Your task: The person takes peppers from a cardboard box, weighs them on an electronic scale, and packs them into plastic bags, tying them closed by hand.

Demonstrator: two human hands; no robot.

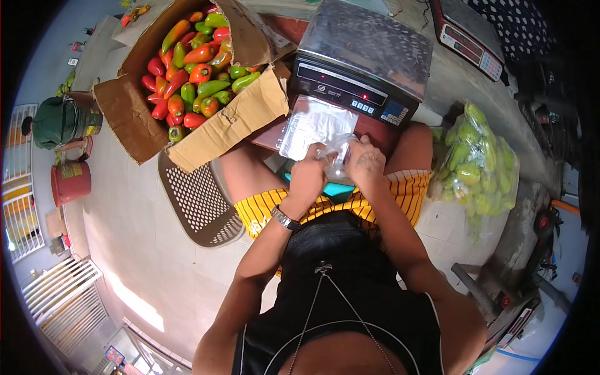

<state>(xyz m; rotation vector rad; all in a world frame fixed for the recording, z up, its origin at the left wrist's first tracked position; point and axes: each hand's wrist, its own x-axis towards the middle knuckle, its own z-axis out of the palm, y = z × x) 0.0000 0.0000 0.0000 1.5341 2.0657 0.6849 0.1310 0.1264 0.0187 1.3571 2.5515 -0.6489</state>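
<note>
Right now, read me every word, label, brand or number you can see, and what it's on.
No text reads clearly.
Black scale: markings too small.
Second scale, top right: too blurred.
Yellow shorts: white lettering, unreadable.
Red bucket: label too small.
Clear plastic: any print is lost in glare.

The left hand [309, 177] and the right hand [365, 160] have their fingertips partly hidden in the folds of the clear plastic [338, 161] which they hold. The small writing on the scale [350, 94] cannot be read. The carton [234, 120] is cut by the upper edge, and under its upper peppers [199, 74] the deeper ones are hidden.
</note>
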